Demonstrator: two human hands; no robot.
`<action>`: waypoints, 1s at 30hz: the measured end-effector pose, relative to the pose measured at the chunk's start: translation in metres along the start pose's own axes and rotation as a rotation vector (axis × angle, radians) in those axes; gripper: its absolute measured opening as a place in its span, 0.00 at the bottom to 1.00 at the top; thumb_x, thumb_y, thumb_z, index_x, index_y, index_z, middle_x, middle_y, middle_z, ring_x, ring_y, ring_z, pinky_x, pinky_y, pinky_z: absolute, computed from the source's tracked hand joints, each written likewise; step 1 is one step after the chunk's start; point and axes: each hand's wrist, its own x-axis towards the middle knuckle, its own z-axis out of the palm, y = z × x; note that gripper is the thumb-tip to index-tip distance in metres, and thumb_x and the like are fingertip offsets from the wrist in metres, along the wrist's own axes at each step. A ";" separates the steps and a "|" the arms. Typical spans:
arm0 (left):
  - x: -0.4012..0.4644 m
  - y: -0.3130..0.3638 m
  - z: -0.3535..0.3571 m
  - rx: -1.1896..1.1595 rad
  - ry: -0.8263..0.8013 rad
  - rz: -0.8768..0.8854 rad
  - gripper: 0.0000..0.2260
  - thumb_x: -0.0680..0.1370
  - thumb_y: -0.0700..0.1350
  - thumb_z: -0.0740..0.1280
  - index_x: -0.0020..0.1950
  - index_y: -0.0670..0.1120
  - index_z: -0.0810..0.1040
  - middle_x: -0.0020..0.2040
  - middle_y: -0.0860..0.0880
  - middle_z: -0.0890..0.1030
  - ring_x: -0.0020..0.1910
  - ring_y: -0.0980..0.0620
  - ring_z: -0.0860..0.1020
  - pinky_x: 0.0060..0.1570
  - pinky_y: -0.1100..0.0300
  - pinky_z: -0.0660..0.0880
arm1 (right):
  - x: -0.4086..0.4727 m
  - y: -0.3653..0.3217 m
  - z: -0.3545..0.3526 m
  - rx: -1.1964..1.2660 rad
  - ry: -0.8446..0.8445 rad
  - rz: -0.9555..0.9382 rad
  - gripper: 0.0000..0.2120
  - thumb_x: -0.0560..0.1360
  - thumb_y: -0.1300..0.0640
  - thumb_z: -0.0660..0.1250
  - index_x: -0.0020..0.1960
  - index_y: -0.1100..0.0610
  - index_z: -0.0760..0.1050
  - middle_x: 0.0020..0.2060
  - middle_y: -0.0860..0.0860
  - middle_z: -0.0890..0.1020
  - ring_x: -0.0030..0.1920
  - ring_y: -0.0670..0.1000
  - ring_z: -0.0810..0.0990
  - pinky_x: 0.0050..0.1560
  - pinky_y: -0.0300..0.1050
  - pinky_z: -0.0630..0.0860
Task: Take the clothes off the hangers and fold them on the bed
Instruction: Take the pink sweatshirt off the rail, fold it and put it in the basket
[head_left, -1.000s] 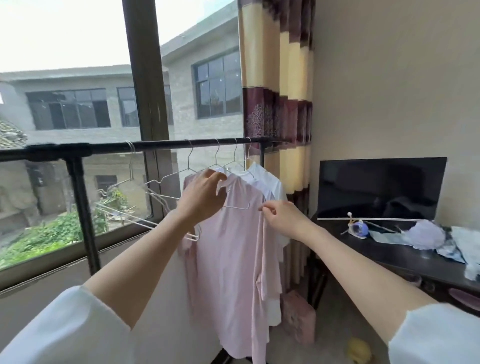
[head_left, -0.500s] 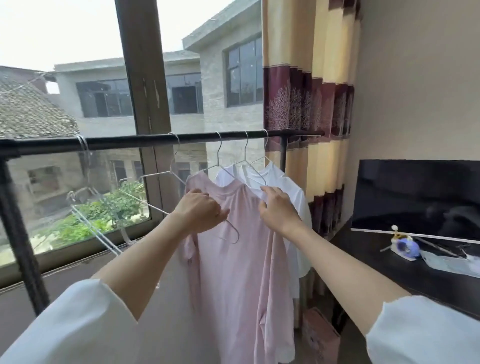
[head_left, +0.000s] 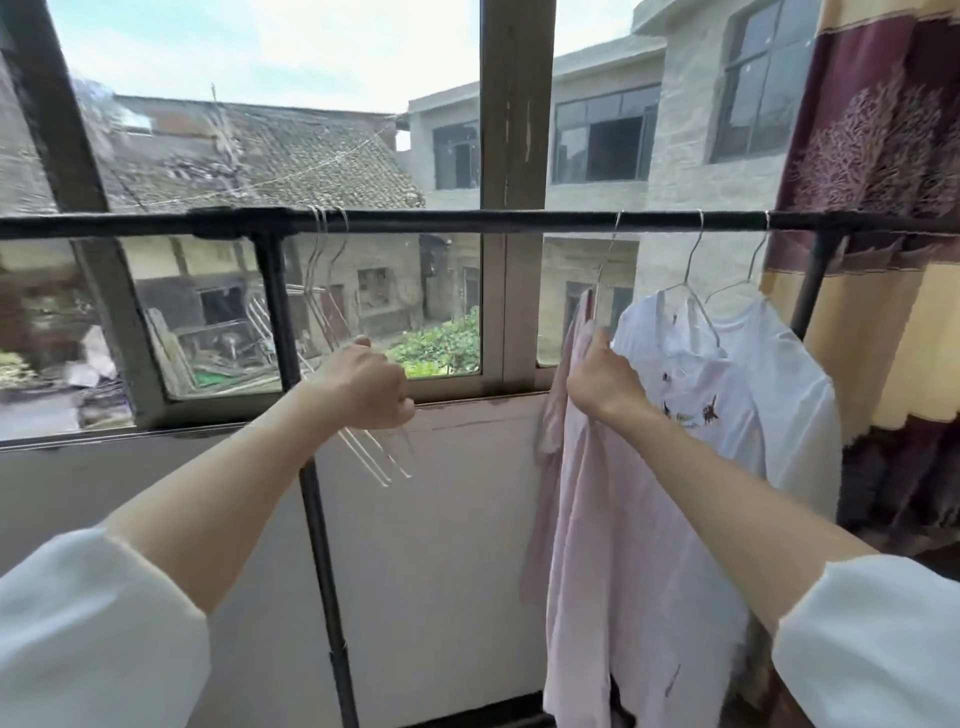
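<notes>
The task was at an early-to-middle stage, as far as the view showed. A cluster of bare wire hangers (head_left: 322, 291) hung at the left part of the black rail (head_left: 467, 221), about 3 hooks, so some garments had probably been taken down already. The left hand (head_left: 363, 387) was clenched round the lower bars of those empty hangers, which stuck out below its fingers. The right hand (head_left: 605, 382) gripped the pink shirt (head_left: 613, 545) at its collar; the shirt hung limp from that grip, just beside 1 more wire hanger (head_left: 605, 260) whose hook sat on the rail. Whether the shirt was fully off that hanger could not be told, since the hand covered the joint.

Left to do, in my judgement: 2 white shirts remained on hangers to the right, the embroidered white shirt (head_left: 691, 395) nearest and the plain white shirt (head_left: 784, 374) behind it, touching each other. None had been folded in view, and the bed was not visible.

The rail ran across a large window (head_left: 363, 130) with a wooden upright, over a pale wall below the sill. Tiled roofs, grey buildings and greenery lay outside. A maroon-and-cream striped curtain (head_left: 883, 234) hung at the right edge.
</notes>
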 end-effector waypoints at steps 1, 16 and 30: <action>-0.002 -0.001 0.000 0.006 -0.021 -0.024 0.19 0.78 0.51 0.56 0.28 0.48 0.67 0.28 0.53 0.69 0.32 0.52 0.70 0.63 0.57 0.63 | -0.001 0.000 0.001 0.031 -0.003 -0.017 0.26 0.75 0.67 0.52 0.72 0.61 0.51 0.50 0.60 0.76 0.49 0.62 0.75 0.46 0.51 0.70; 0.101 0.100 -0.043 -0.623 0.284 -0.061 0.11 0.80 0.46 0.57 0.55 0.46 0.77 0.54 0.46 0.77 0.53 0.45 0.77 0.51 0.51 0.75 | 0.020 0.040 -0.023 0.467 -0.103 -0.093 0.09 0.74 0.57 0.58 0.51 0.61 0.70 0.45 0.52 0.70 0.43 0.50 0.70 0.44 0.42 0.67; 0.198 0.169 -0.056 -1.434 0.295 -0.148 0.22 0.66 0.62 0.54 0.36 0.46 0.78 0.45 0.41 0.81 0.47 0.43 0.79 0.51 0.45 0.76 | 0.018 0.087 -0.064 0.369 -0.038 0.013 0.13 0.77 0.55 0.63 0.35 0.54 0.65 0.31 0.47 0.68 0.32 0.45 0.66 0.30 0.34 0.61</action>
